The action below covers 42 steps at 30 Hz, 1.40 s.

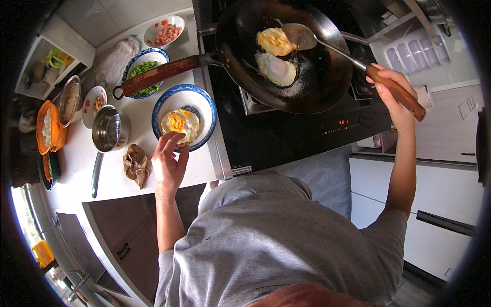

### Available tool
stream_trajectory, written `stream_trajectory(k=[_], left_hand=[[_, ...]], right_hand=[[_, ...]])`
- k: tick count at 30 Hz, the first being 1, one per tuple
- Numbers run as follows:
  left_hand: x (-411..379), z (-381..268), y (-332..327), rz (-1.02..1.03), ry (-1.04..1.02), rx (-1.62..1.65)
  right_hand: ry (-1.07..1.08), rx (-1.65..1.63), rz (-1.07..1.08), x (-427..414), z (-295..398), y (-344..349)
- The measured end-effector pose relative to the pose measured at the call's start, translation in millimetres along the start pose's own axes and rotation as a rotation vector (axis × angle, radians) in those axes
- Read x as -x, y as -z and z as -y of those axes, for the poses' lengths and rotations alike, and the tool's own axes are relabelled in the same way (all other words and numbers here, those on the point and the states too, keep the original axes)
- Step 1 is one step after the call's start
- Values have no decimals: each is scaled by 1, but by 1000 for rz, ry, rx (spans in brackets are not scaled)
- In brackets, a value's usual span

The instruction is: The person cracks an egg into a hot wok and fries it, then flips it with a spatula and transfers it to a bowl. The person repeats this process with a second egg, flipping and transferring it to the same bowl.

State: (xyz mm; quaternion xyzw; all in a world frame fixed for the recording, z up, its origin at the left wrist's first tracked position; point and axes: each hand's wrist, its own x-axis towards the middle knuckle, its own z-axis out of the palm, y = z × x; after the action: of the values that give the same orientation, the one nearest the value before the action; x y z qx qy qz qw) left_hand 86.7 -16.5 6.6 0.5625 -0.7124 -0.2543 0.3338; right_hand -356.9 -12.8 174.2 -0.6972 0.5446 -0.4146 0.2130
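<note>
My right hand (395, 96) grips the wooden handle of a metal wok spatula (301, 36). Its blade rests in the dark wok (326, 82), against the right side of a browned fried egg (274, 41). A paler fried egg (277, 70) lies just below that one, its yolk veiled in white. Over the near rim of a blue-rimmed bowl (207, 115) is my left hand (170, 159), fingers bent and apart from the thumb, with nothing seen between them. A fried egg (177, 122) with an orange yolk lies in this bowl, close to my fingertips.
The wok's wooden handle (165, 75) juts left over a bowl of chopped greens (144, 71). Behind stands a bowl of raw meat pieces (167, 34). A steel saucepan (109, 128), a crumpled brown cloth-like item (136, 165) and an orange basket (57, 134) sit leftward. The black cooktop (268, 142) shows lit red indicators.
</note>
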Motion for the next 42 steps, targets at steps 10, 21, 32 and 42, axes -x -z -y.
stream_trajectory(k=[10, 21, 32, 42], left_hand=[[6, 4, 1, 10, 28, 6], [0, 0, -2, 26, -13, 13], [3, 2, 0, 28, 9, -14], [4, 4, -3, 29, 18, 4]], right_hand=[[-1, -17, -32, -2, -5, 3], [7, -100, 90, 2, 14, -1], [64, -6, 24, -12, -5, -14], [12, -72, -13, -2, -4, -6]])
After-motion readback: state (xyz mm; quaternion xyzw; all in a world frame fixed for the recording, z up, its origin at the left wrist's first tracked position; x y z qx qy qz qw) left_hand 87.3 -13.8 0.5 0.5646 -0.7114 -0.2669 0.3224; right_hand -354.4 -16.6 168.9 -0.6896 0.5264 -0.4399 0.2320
